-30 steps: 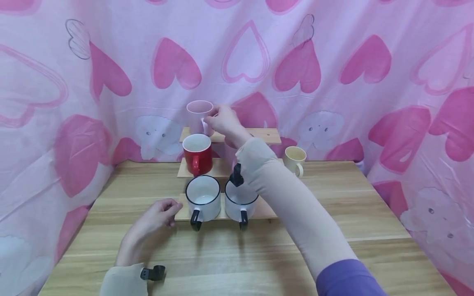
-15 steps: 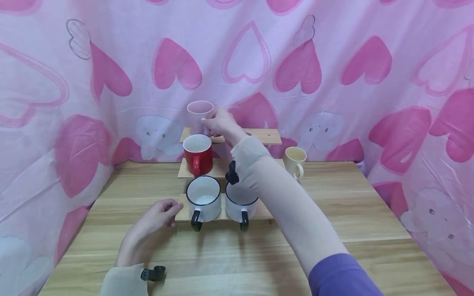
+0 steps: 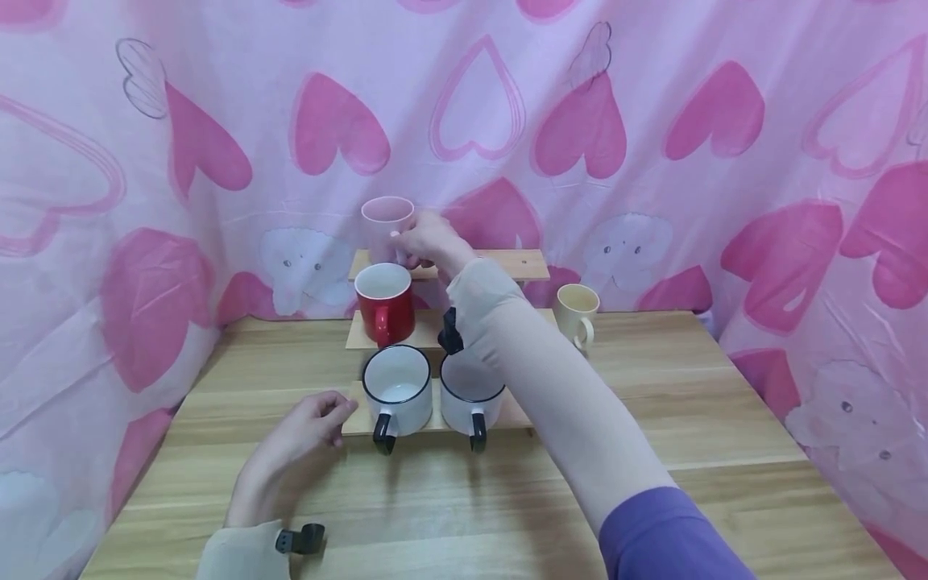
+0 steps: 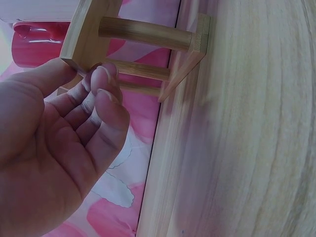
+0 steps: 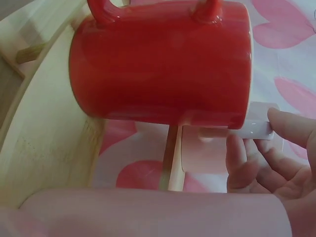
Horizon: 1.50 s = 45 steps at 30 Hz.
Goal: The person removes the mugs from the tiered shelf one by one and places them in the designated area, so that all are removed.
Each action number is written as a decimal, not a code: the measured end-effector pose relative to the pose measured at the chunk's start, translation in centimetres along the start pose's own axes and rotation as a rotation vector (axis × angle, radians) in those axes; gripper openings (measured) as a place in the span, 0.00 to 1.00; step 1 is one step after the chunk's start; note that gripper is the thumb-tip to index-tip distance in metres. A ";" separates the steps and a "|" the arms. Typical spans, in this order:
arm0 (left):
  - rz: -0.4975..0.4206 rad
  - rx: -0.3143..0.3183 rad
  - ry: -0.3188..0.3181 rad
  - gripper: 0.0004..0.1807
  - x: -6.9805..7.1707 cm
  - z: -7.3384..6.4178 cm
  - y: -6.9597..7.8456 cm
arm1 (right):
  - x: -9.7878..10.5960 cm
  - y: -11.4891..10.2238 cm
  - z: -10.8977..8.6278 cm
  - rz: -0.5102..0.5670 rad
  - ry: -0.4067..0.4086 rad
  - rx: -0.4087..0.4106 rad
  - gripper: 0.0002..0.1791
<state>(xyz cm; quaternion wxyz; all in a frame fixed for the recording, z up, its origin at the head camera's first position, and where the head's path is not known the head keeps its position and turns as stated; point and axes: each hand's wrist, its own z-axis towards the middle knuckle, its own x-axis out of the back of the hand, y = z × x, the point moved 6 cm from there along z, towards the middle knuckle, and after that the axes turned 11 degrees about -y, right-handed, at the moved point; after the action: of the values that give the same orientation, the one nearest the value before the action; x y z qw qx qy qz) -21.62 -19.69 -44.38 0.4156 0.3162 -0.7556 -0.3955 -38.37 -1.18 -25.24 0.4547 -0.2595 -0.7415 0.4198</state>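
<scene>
A pale pink mug [image 3: 379,232] stands at the left end of the top tier of a three-step wooden rack [image 3: 535,264]. My right hand [image 3: 432,239] pinches its handle between thumb and fingers; the right wrist view shows the handle [image 5: 256,129] in that pinch, partly behind a red mug [image 5: 163,64]. My left hand [image 3: 308,420] holds the front left corner of the lowest tier, thumb on the board's edge and fingers curled under it, as the left wrist view shows.
Two white mugs with black rims, one left [image 3: 399,395] and one right [image 3: 470,403], fill part of the lowest tier. Another pink mug [image 5: 158,212] is close by the right wrist. A cream mug [image 3: 577,312] stands right of the rack. A heart-patterned curtain [image 3: 478,97] hangs behind.
My right hand has slid slightly down at the pink mug's handle, and its forearm has shifted a little left. The mug and my left hand have stayed in place.
</scene>
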 end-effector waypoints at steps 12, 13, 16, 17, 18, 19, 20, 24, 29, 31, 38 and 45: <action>-0.022 -0.011 -0.003 0.20 -0.2 0.2 -0.1 | 0.2 0.0 0.8 -0.054 0.018 -0.014 0.13; -0.015 -0.013 0.000 0.20 -0.2 0.2 0.0 | 0.3 0.0 0.7 -0.045 0.018 -0.014 0.13; 0.011 -0.013 0.004 0.20 -0.2 0.2 0.1 | 0.6 0.3 0.6 0.000 0.030 -0.026 0.11; 0.015 -0.012 0.004 0.19 -0.3 0.3 0.1 | 0.7 0.5 0.6 0.017 0.033 -0.034 0.12; 0.018 -0.010 0.002 0.19 -0.3 0.3 0.1 | 0.8 0.6 0.5 0.037 0.034 -0.044 0.12; 0.019 -0.009 0.000 0.19 -0.3 0.3 0.2 | 1.0 0.7 0.4 0.051 0.039 -0.054 0.12; 0.015 -0.006 -0.003 0.19 -0.3 0.3 0.2 | 1.1 0.8 0.4 0.069 0.042 -0.062 0.12; -0.002 -0.016 -0.012 0.21 -0.3 0.2 0.4 | 1.9 0.5 0.2 0.072 0.051 -0.031 0.14; 0.012 -0.058 -0.012 0.21 -0.4 0.1 0.7 | 3.1 -0.5 -0.2 0.039 0.068 0.062 0.14; 0.008 -0.062 -0.011 0.21 -0.4 0.1 0.6 | 3.5 -0.8 -0.5 0.056 0.064 0.074 0.13; -0.012 -0.043 -0.007 0.20 -0.4 0.0 0.4 | 5.5 -1.8 -2.5 0.008 0.091 0.092 0.12; -0.015 -0.027 -0.008 0.20 -0.4 0.2 0.5 | 7.7 -2.2 -5.1 -0.006 0.117 0.175 0.13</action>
<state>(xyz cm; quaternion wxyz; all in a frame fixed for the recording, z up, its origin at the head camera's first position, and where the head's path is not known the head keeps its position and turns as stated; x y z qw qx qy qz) -21.67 -19.07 -44.16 0.4140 0.3147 -0.7493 -0.4102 -37.28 5.55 -18.60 0.5194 -0.2406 -0.6749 0.4656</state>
